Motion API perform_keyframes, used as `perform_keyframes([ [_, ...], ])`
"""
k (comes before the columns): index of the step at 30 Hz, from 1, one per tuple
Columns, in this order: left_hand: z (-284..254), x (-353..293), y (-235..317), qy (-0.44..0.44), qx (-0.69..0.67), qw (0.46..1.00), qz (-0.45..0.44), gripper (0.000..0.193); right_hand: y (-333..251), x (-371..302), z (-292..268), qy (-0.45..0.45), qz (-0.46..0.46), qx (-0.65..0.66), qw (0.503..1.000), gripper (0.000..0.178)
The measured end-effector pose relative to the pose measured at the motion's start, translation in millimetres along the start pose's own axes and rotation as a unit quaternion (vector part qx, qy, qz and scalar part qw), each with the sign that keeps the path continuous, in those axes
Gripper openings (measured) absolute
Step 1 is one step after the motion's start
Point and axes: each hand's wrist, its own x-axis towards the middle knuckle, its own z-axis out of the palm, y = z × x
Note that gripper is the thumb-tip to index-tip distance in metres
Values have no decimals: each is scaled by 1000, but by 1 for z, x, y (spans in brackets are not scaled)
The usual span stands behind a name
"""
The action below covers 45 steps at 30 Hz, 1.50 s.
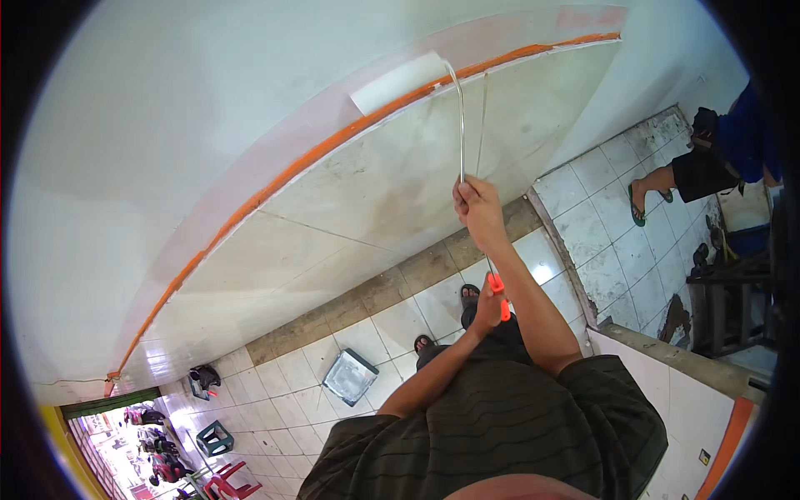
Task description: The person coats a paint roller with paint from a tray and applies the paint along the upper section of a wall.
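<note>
Both of my hands grip one paint roller with a white sleeve (398,82), a long bent metal rod and an orange handle. My left hand (490,307), in front of my body, is closed round the handle. Further up, my right hand (477,205) is closed on the metal rod. The sleeve lies against the wall along a pale pink band (333,108), just above an orange strip (308,160). Beige tiles (358,196) cover the wall below that strip.
On the tiled floor stands a square, paint-smeared container (350,377). A green stool (215,438) and a red chair (229,482) are at lower left. At right, another person in dark shorts (700,173) stands beyond a low ledge (560,254), near a dark wooden rack (725,304).
</note>
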Motion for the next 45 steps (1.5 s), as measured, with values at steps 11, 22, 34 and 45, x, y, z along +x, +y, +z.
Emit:
perform_keyframes([
  [11, -16, 26, 26, 27, 76, 996, 31, 19, -31, 4, 21, -2, -92, 44, 995, 27],
  [22, 31, -12, 42, -79, 92, 992, -28, 9, -93, -69, -25, 117, -133, 89, 980, 30],
  [34, 43, 26, -42, -3, 47, 996, -69, 8, -15, 1, -74, 49, -26, 71, 996, 28],
  [45, 50, 76, -66, 129, 46, 989, -63, 10, -18, 49, -83, -15, -6, 96, 995, 26],
])
